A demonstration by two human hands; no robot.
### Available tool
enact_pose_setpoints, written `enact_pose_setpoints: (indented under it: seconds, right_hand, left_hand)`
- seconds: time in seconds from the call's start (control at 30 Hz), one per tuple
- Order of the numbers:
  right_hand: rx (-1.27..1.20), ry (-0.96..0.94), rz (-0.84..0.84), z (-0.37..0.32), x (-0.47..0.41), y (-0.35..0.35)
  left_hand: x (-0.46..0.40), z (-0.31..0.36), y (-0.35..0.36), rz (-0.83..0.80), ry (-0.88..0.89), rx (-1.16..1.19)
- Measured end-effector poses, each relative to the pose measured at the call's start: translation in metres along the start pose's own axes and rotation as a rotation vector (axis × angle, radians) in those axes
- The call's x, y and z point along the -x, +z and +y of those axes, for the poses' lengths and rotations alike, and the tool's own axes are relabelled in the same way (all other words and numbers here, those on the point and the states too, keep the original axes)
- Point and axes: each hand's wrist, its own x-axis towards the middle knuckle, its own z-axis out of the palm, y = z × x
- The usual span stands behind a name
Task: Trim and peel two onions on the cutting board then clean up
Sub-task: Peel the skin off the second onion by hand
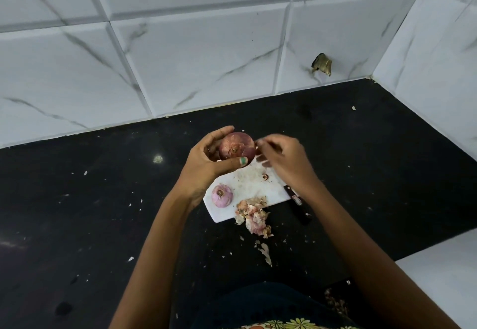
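My left hand (206, 163) grips a red onion (236, 148) with its dry skin on, held above the far end of the white cutting board (247, 186). My right hand (281, 159) is at the onion's right side, fingertips pinching at its skin. A pale peeled onion (222, 195) lies on the board's left part. A small cut-off end piece (265, 177) sits near the board's middle. A pile of onion skins (254, 216) lies at the board's near edge. The dark-handled knife (296, 203) rests at the board's right edge, partly hidden under my right forearm.
The board lies on a black countertop (103, 212) dotted with small skin scraps (264, 250). White marble-look tiled walls (206, 57) close the back and right. A brown scrap (322, 63) sticks to the back wall. A white surface (444, 277) borders the counter at right.
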Motion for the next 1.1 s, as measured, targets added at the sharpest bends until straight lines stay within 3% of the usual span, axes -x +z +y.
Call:
enact_pose_setpoints:
  seconds: [0.1,0.2,0.77,0.9,1.1]
  right_hand:
    - [-0.115,-0.098,-0.041,-0.023,0.0,-0.013]
    - [-0.013,-0.134,-0.113,-0.032,0.002,-0.014]
    - [0.114,-0.202,-0.023,-0.036,0.008,-0.01]
    - [0.083,-0.207,0.099,-0.029,0.003,-0.013]
    - [-0.048,-0.166,-0.022,-0.029,0.008,-0.012]
  left_hand:
    - [-0.002,-0.001,0.0,0.002,0.04,-0.052]
    - [-0.001,0.0,0.0,-0.009,0.077,-0.09]
    - [0.002,-0.001,-0.001,-0.055,0.094,-0.085]
    - [0.003,-0.003,-0.001,-0.079,0.078,-0.072]
    - [-0.001,-0.003,-0.003,-0.016,0.09,-0.038]
